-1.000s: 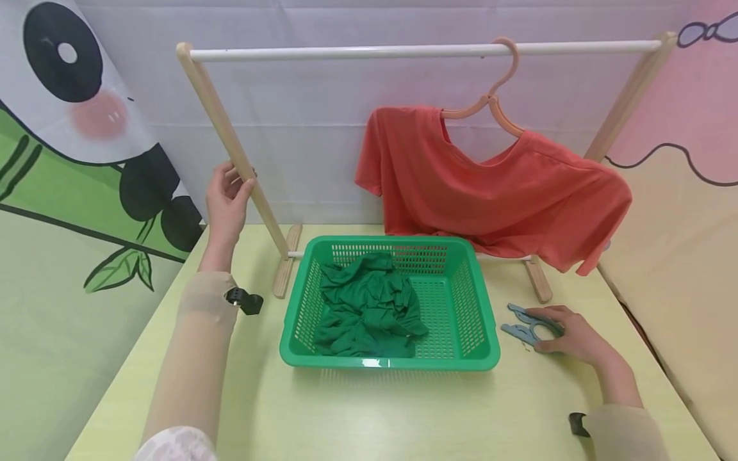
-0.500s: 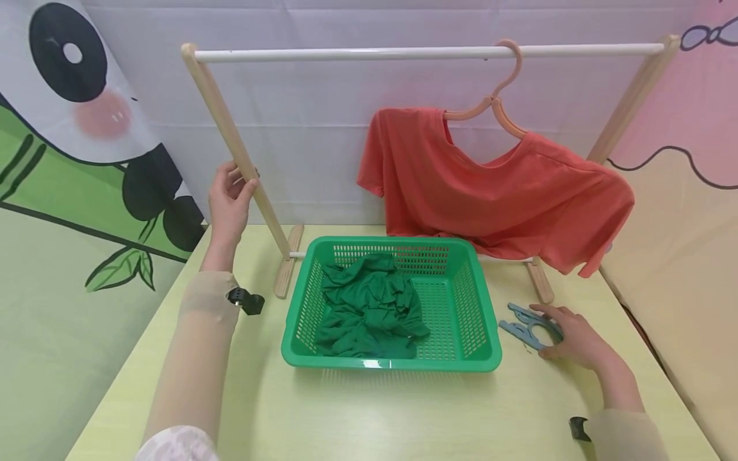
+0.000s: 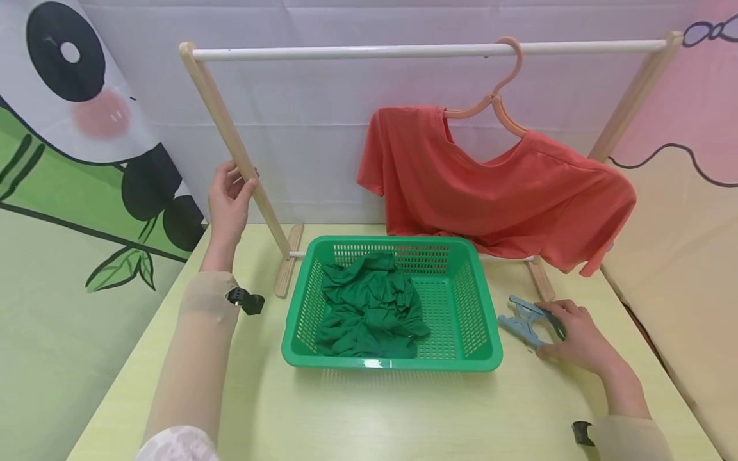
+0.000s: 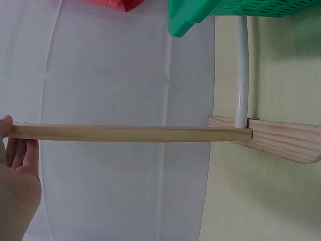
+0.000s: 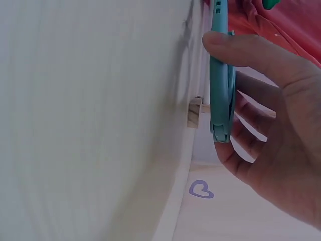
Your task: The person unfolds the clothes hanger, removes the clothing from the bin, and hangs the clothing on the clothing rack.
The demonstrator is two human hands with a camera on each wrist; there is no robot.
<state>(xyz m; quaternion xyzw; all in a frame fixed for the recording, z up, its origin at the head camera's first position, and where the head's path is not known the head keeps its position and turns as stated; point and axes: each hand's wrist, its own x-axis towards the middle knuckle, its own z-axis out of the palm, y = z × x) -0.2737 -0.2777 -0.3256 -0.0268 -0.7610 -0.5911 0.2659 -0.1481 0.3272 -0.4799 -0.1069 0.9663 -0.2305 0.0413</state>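
Note:
My left hand (image 3: pixel 227 208) holds the left wooden upright (image 3: pixel 221 121) of a clothes rack partway up, thumb in front and fingers behind; in the left wrist view, this upright (image 4: pixel 130 133) runs from the hand to its wooden foot (image 4: pixel 286 140). To the right of the basket, my right hand (image 3: pixel 579 336) grips a light-blue folded hanger (image 3: pixel 519 328). Seen edge-on in the right wrist view, the folded hanger (image 5: pixel 219 95) is held above the table, thumb on one side and fingers on the other. A red T-shirt (image 3: pixel 478 192) hangs on an orange hanger (image 3: pixel 507 118) from the rack's white rail (image 3: pixel 346 54).
A green plastic basket (image 3: pixel 392 365) stands between my hands, in front of the rack, with a crumpled green cloth garment (image 3: pixel 369 307) in its left part. The rack's right foot (image 3: pixel 540 282) is close behind the blue hanger. Printed fabric walls (image 3: pixel 305 147) enclose the table.
My right hand has tightened its hold on the blue hanger and tilted it, its near edge turning up off the table. My left hand stays on the upright.

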